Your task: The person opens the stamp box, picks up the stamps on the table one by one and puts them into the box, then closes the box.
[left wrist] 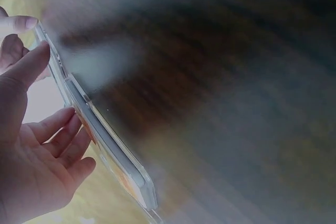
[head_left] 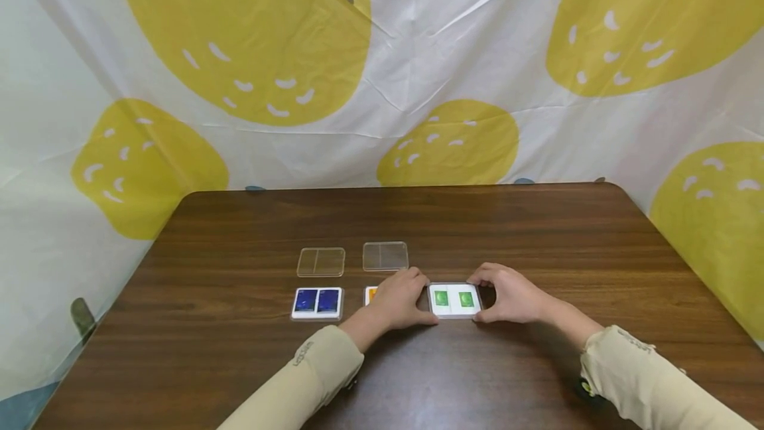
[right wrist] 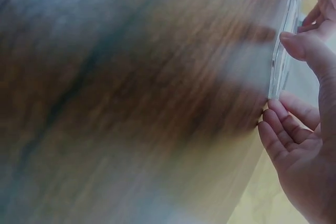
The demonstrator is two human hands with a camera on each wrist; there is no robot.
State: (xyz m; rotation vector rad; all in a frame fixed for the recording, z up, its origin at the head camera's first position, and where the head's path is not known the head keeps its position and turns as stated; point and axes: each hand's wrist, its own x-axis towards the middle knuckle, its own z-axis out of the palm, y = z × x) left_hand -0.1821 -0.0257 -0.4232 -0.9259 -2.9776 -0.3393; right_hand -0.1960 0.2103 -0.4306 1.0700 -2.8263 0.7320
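A shallow clear plastic case (head_left: 453, 309) lies on the table, with two white cards bearing green squares in it. My left hand (head_left: 395, 298) holds its left edge, thumb at the near corner and fingertips at the far one. My right hand (head_left: 514, 294) grips the right edge the same way. Beneath and beyond my left hand sits a second case (head_left: 370, 295) with orange showing, mostly hidden. In the right wrist view the held case (right wrist: 279, 59) appears edge-on by the thumb. The left wrist view shows the orange case (left wrist: 118, 148) beside the left fingers.
A case with two dark blue cards (head_left: 317, 302) stands at the left. Behind the cases lie two flat clear plastic pieces (head_left: 321, 262), like lids, the other piece (head_left: 385, 256) nearer the middle. The brown wooden table (head_left: 239, 231) ends at a patterned cloth (head_left: 322, 158).
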